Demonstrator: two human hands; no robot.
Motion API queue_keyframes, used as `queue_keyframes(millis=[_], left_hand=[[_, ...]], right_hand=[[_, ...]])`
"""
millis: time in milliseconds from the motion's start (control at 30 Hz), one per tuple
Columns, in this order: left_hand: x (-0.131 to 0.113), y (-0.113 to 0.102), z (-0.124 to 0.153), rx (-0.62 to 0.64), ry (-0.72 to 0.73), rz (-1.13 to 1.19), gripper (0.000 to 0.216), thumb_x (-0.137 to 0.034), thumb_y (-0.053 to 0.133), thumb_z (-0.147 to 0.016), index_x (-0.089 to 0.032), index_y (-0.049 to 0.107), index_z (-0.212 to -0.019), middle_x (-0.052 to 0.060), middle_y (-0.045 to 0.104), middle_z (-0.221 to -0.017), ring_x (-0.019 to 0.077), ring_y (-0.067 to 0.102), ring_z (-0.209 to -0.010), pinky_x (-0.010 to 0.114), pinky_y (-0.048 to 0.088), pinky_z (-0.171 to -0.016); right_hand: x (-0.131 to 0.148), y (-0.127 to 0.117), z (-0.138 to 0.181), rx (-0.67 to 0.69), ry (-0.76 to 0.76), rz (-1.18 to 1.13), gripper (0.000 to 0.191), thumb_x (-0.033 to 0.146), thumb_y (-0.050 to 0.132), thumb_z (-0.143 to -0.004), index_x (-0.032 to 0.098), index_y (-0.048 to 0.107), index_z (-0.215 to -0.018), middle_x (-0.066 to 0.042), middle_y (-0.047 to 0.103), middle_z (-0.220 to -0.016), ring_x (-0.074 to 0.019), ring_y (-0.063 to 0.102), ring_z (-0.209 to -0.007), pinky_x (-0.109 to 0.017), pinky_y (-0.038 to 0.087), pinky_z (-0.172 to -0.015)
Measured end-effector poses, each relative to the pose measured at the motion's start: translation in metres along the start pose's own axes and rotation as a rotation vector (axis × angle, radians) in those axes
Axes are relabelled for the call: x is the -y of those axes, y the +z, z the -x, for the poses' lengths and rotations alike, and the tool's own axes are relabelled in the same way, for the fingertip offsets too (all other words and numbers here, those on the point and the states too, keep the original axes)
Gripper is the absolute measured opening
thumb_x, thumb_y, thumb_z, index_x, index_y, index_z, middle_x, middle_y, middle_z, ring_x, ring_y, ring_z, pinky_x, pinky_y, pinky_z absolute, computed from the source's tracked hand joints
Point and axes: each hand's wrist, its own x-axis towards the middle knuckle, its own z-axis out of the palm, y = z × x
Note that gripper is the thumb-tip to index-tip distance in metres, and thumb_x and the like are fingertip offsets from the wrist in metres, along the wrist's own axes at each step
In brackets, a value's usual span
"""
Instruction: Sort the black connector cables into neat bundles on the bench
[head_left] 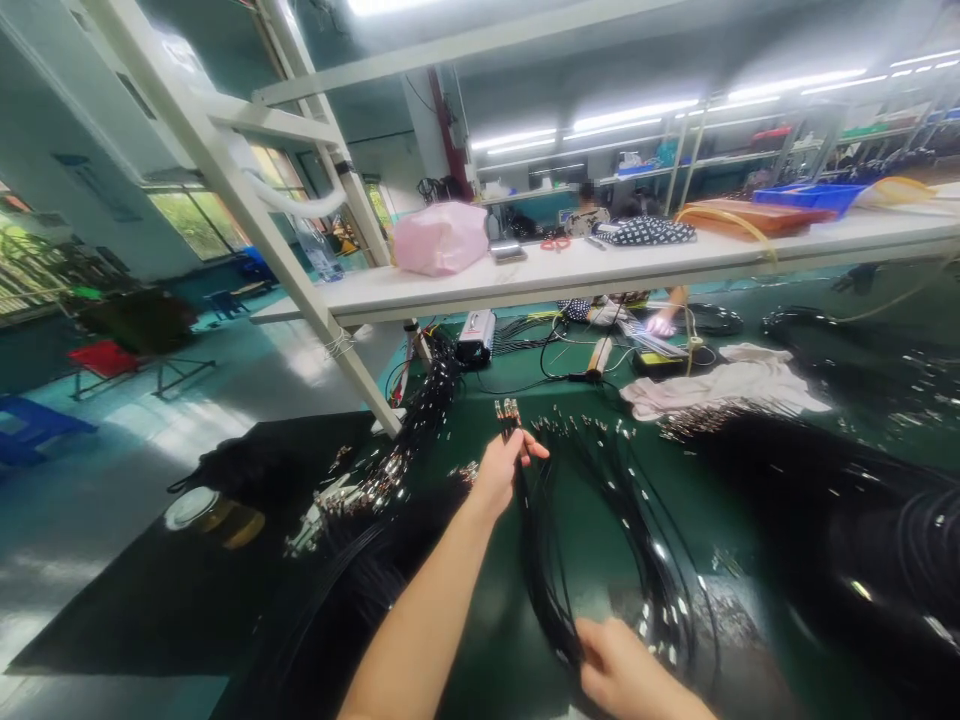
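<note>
My left hand (501, 468) is stretched forward over the green table (480, 420), fingers closed round a bundle of thin black cables (534, 540) just below their metal connector ends (508, 411). The bundle runs back toward me across the table. My right hand (616, 668), near the bottom edge, grips the same bundle at its near end, fingers wrapped round the cables. More black cables with metal tips (600, 428) fan out to the right of the left hand.
Heaps of black cables lie at left (375, 480) and right (840, 500). A white cloth (720, 385) and a small device (477, 335) sit farther back. A white shelf (600, 270) carries a pink bag (441, 238). Another person's hand (661, 322) works across the table.
</note>
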Motion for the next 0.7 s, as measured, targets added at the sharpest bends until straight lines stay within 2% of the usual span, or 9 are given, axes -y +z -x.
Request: queue_keyframes(millis=[100,167,233,300,400,500,633,667,700], left_hand=[[-0.033,0.019,0.034,0.290,0.150,-0.170,0.029,-0.039,0.044,-0.084,-0.014,0.055,-0.074,0.008,0.066,-0.070,0.0174,0.060,-0.076,0.032,0.040,-0.080],[-0.052,0.031,0.054,0.460,0.199,-0.248,0.033,-0.038,0.039,-0.086,-0.013,0.057,-0.075,0.008,0.067,-0.073,0.0183,0.060,-0.078,0.033,0.038,-0.086],[-0.063,0.040,0.064,0.412,0.285,-0.378,0.034,-0.037,0.039,-0.086,-0.013,0.060,-0.075,0.008,0.067,-0.077,0.0184,0.059,-0.081,0.033,0.035,-0.088],[-0.068,0.046,0.065,0.314,0.341,-0.483,0.032,-0.038,0.041,-0.085,-0.014,0.061,-0.076,0.007,0.068,-0.081,0.0185,0.057,-0.084,0.032,0.035,-0.089],[-0.071,0.049,0.063,0.400,0.277,-0.393,0.029,-0.038,0.042,-0.085,-0.014,0.058,-0.077,0.007,0.068,-0.079,0.0191,0.059,-0.083,0.033,0.038,-0.086],[-0.077,0.046,0.066,0.415,0.214,-0.218,0.027,-0.037,0.043,-0.085,-0.014,0.055,-0.077,0.008,0.068,-0.076,0.0192,0.061,-0.080,0.034,0.042,-0.083],[-0.083,0.036,0.074,0.339,0.220,-0.245,0.028,-0.038,0.047,-0.083,-0.013,0.056,-0.075,0.010,0.067,-0.072,0.0201,0.063,-0.072,0.036,0.044,-0.081],[-0.084,0.034,0.075,0.324,0.226,-0.239,0.028,-0.038,0.047,-0.082,-0.012,0.056,-0.075,0.010,0.067,-0.072,0.0208,0.063,-0.072,0.037,0.045,-0.081],[-0.084,0.034,0.075,0.310,0.228,-0.209,0.028,-0.038,0.048,-0.081,-0.013,0.056,-0.075,0.010,0.067,-0.072,0.0215,0.063,-0.073,0.037,0.045,-0.080]], right_hand=[[-0.010,0.007,-0.011,-0.199,0.073,0.062,0.010,0.016,0.039,-0.070,0.018,0.048,-0.071,-0.001,0.051,-0.059,-0.0160,0.048,-0.055,-0.026,0.032,-0.054],[-0.007,0.004,-0.017,-0.298,0.033,-0.125,0.023,0.016,0.040,-0.069,0.017,0.051,-0.089,-0.005,0.058,-0.078,-0.0189,0.053,-0.073,-0.030,0.039,-0.067],[0.005,-0.005,-0.021,-0.275,-0.090,-0.424,0.042,0.014,0.044,-0.066,0.017,0.047,-0.108,-0.008,0.057,-0.101,-0.0198,0.051,-0.095,-0.033,0.038,-0.083],[0.026,-0.020,-0.023,-0.203,-0.181,-0.709,0.047,0.017,0.047,-0.068,0.019,0.044,-0.115,-0.008,0.055,-0.109,-0.0194,0.048,-0.104,-0.034,0.036,-0.090],[0.056,-0.046,-0.025,-0.140,-0.262,-0.919,0.030,0.032,0.051,-0.077,0.017,0.053,-0.103,-0.005,0.059,-0.092,-0.0177,0.054,-0.087,-0.031,0.041,-0.078],[0.064,-0.074,-0.028,-0.179,-0.346,-0.752,0.023,0.037,0.048,-0.081,0.016,0.055,-0.076,0.000,0.052,-0.067,-0.0131,0.048,-0.063,-0.026,0.039,-0.060],[0.052,-0.112,-0.031,-0.701,-0.372,-0.339,0.017,0.031,0.044,-0.083,0.018,0.053,-0.076,-0.003,0.050,-0.073,-0.0150,0.046,-0.068,-0.027,0.037,-0.063],[0.051,-0.117,-0.031,-0.773,-0.378,-0.294,0.015,0.030,0.045,-0.083,0.019,0.053,-0.079,-0.004,0.051,-0.077,-0.0160,0.047,-0.072,-0.028,0.038,-0.067],[0.053,-0.120,-0.030,-0.755,-0.382,-0.302,0.013,0.029,0.046,-0.082,0.019,0.054,-0.081,-0.004,0.052,-0.079,-0.0163,0.048,-0.074,-0.028,0.038,-0.068]])
